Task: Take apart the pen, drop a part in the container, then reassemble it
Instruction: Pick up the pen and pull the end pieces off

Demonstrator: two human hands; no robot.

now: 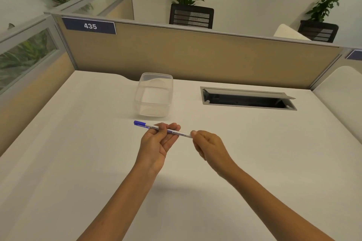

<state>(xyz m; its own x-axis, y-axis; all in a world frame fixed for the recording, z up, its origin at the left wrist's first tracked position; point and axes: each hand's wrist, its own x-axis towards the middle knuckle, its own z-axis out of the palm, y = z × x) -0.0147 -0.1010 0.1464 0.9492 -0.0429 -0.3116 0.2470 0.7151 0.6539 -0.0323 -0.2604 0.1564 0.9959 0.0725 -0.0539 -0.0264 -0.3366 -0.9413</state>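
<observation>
A slim white whiteboard pen (177, 133) with a blue cap (139, 123) on its left end is held level above the white desk. My left hand (158, 141) grips the barrel near the middle, palm turned up. My right hand (208, 146) pinches the pen's right end, which is hidden under its fingertips. Just beyond the pen a clear plastic container (154, 95) stands open and looks empty.
An open cable hatch (248, 99) is sunk into the desk (78, 162) at the back right. A beige partition (195, 56) with a "435" sign (90, 26) closes the far edge, and another partition lines the left side.
</observation>
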